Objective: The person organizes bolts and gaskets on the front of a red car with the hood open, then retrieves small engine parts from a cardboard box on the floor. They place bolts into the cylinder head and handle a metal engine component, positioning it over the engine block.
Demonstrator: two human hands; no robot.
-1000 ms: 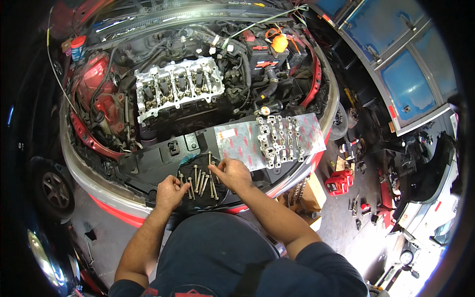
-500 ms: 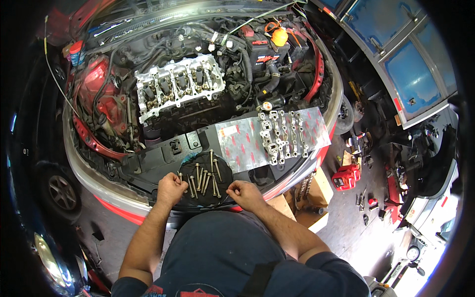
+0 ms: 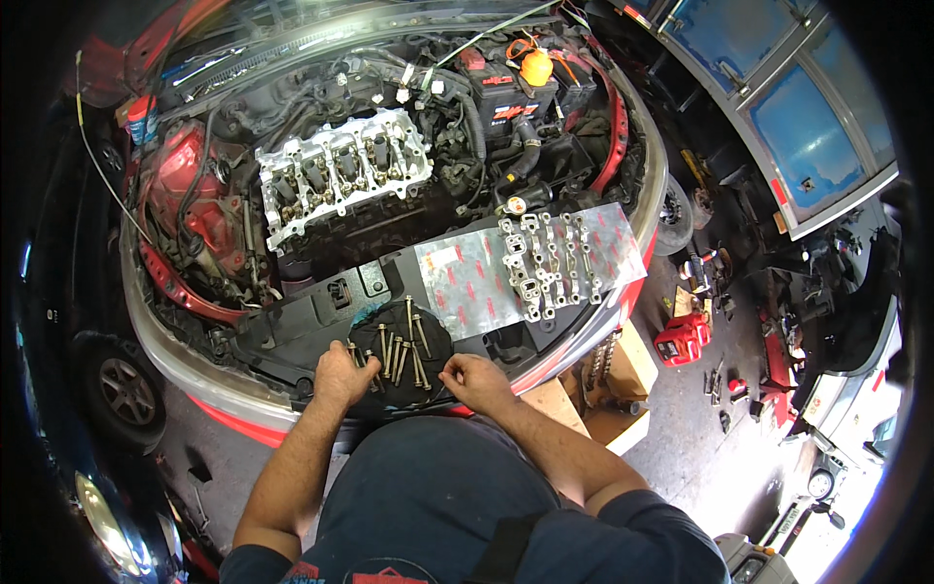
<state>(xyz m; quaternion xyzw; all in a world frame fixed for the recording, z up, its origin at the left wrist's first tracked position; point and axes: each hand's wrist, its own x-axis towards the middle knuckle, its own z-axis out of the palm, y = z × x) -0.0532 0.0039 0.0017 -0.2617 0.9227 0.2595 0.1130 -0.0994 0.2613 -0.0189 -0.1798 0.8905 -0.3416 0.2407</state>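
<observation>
Left hand [image 3: 341, 379] and right hand [image 3: 479, 383] were curled, grip unclear, at side edges of the black mat [image 3: 440, 341]; bolts [image 3: 403, 360] were spread between.

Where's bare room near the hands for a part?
Left half of the silver sheet, between the round black mat and metal caps; also its right end. The black panel left of the left hand looks mostly bare. Crowded: the mat between that hand and the right hand, strewn with bolts.

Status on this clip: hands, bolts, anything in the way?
Left hand at left side of bolts, grip unclear. Right hand curled at black mat's right edge. Bolts loose on mat; left hand partly hides some.
</observation>
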